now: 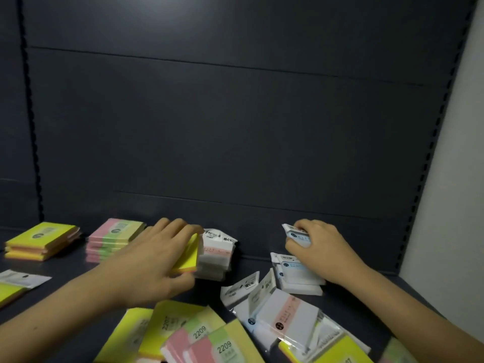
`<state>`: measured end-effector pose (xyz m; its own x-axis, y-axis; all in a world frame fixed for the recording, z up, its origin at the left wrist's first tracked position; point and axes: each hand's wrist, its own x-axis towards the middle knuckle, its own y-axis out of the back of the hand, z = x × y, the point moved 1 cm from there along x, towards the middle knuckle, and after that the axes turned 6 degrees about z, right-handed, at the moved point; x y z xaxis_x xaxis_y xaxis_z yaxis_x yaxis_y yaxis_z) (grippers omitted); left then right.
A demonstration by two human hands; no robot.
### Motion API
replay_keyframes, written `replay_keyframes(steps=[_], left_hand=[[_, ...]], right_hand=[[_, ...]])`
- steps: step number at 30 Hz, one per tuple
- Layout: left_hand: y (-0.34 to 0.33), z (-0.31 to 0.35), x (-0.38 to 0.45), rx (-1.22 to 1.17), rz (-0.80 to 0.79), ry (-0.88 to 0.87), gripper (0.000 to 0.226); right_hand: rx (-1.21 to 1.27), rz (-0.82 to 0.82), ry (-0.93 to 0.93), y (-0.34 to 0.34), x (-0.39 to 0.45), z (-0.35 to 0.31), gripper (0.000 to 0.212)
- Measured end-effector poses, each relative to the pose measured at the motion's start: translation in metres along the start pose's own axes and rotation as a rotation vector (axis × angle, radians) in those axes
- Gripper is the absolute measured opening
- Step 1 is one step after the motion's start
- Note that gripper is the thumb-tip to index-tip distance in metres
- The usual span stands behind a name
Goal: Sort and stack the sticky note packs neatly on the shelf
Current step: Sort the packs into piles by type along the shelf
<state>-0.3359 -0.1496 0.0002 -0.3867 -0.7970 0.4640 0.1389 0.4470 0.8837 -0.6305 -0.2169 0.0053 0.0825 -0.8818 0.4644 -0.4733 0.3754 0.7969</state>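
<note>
My left hand (154, 260) grips a yellow sticky note pack (186, 255), held on edge just left of a stack of white and pink packs (216, 255). My right hand (318, 247) holds a white and blue pack (297, 235) above a short stack of white and blue packs (296, 276). At the back left stand a yellow stack (43, 239) and a pink-green stack (115, 238). Loose packs lie in front: yellow and pink-green ones (188, 334) and white ones in clear wrappers (277, 313).
The dark shelf board (65, 273) meets a dark back panel (235, 127) with slotted uprights at both sides. A white wall (455, 179) borders the right. One more wrapped pack (18, 281) lies at the left edge.
</note>
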Motion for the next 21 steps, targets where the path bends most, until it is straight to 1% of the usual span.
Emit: replay_keyframes(steps=[4, 9, 13, 21], left_hand=[[-0.010, -0.003, -0.005, 0.010, -0.022, 0.016, 0.081], [-0.013, -0.016, -0.015, 0.012, -0.050, 0.041, 0.080], [-0.008, -0.028, -0.019, -0.010, -0.053, 0.041, 0.082], [0.013, -0.052, -0.023, -0.046, -0.055, 0.008, 0.079]], right_hand=[[-0.028, -0.045, -0.046, -0.028, 0.011, 0.018, 0.031], [-0.170, -0.149, -0.062, -0.051, 0.014, 0.031, 0.038], [-0.292, -0.225, -0.017, -0.065, 0.008, 0.033, 0.051], [-0.466, -0.288, 0.054, -0.070, 0.003, 0.033, 0.059]])
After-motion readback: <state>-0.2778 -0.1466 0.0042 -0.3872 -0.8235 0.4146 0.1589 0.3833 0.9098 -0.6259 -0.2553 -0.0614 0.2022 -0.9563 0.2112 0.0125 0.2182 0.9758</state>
